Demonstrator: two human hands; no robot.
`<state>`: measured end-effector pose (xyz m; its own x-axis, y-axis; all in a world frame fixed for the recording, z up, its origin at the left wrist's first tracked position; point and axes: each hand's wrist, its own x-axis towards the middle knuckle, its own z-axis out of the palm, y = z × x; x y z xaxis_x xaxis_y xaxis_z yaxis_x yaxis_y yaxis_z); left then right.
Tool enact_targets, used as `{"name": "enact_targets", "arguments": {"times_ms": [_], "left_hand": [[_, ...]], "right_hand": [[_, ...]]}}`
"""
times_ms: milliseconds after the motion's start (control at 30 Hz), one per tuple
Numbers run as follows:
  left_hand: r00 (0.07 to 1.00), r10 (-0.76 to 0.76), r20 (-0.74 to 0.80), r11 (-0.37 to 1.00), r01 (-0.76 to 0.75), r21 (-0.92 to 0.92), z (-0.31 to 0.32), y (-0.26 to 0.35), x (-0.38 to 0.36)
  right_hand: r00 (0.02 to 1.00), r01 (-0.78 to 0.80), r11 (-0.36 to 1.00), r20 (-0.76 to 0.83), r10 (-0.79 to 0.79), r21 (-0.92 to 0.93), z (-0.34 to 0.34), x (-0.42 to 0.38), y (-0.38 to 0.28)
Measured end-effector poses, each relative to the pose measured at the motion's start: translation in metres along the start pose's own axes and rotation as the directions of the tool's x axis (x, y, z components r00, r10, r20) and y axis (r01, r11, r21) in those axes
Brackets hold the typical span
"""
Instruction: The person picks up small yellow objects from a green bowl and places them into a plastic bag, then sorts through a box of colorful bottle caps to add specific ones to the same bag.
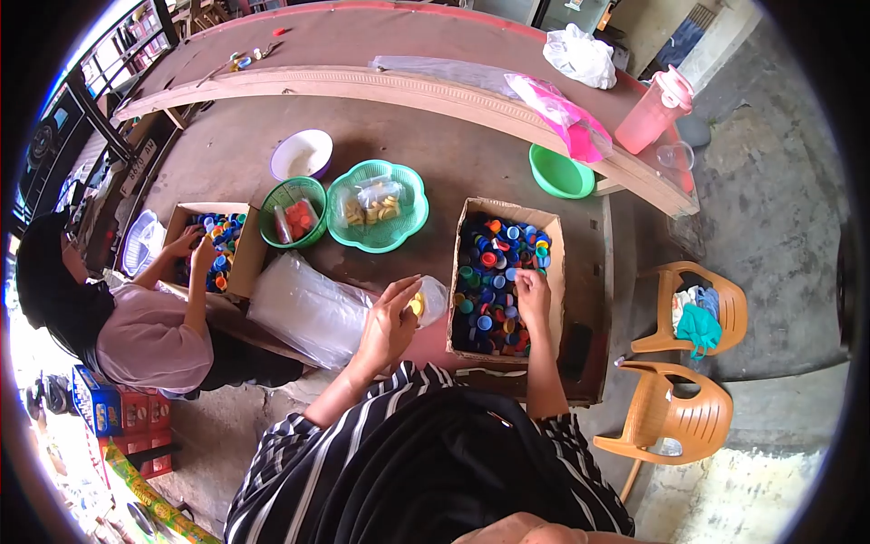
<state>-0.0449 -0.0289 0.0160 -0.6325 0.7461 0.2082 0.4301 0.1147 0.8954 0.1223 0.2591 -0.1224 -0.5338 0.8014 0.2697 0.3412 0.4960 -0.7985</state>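
Note:
My left hand (388, 319) is closed on a small clear plastic bag (435, 299) with yellow bottle caps (417, 305) in its near side. Over the cardboard box (555, 245) on the right is my right hand (533, 297), its fingers drawn together just above the caps. A pale blue cap (512, 274) shows right at those fingertips; I cannot tell whether they grip it. Mixed bottle caps (485, 322) in blue, green, red, orange and white fill this box. A stack of clear plastic bags (304, 304) lies left of my left hand.
At left, a person (154, 326) has both hands at another box (246, 263) of caps. Bagged caps lie in a turquoise basket (421, 218) and a green basket (265, 227). A white bowl (304, 150), a green bowl (562, 172) and a raised wooden beam (362, 86) stand beyond.

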Motion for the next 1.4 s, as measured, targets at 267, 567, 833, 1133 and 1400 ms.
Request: {"name": "enact_targets", "arguments": {"times_ms": [267, 567, 833, 1133, 1400], "left_hand": [[0.999, 0.043, -0.019, 0.999, -0.043, 0.023, -0.001, 0.001, -0.005], [1.0, 0.019, -0.006, 0.999, -0.019, 0.05, 0.0, 0.006, -0.012], [1.0, -0.003, 0.025, 0.997, 0.001, 0.073, 0.008, 0.012, -0.019], [0.997, -0.054, 0.048, 0.992, 0.059, -0.116, 0.047, 0.004, -0.014], [0.991, 0.112, 0.068, 0.981, -0.121, 0.149, 0.127, -0.034, -0.012]], "right_hand": [[0.99, 0.077, 0.859, 0.143, -0.005, -0.505, 0.018, 0.016, 0.094], [0.992, -0.03, 0.816, 0.083, 0.095, -0.577, 0.019, 0.011, 0.069], [0.967, -0.172, 0.983, 0.201, 0.156, 0.065, -0.003, -0.025, 0.062], [0.968, -0.127, 0.945, 0.247, 0.052, 0.3, -0.013, -0.064, 0.01], [0.935, -0.099, 0.918, 0.353, -0.047, 0.384, -0.023, -0.088, -0.063]]}}
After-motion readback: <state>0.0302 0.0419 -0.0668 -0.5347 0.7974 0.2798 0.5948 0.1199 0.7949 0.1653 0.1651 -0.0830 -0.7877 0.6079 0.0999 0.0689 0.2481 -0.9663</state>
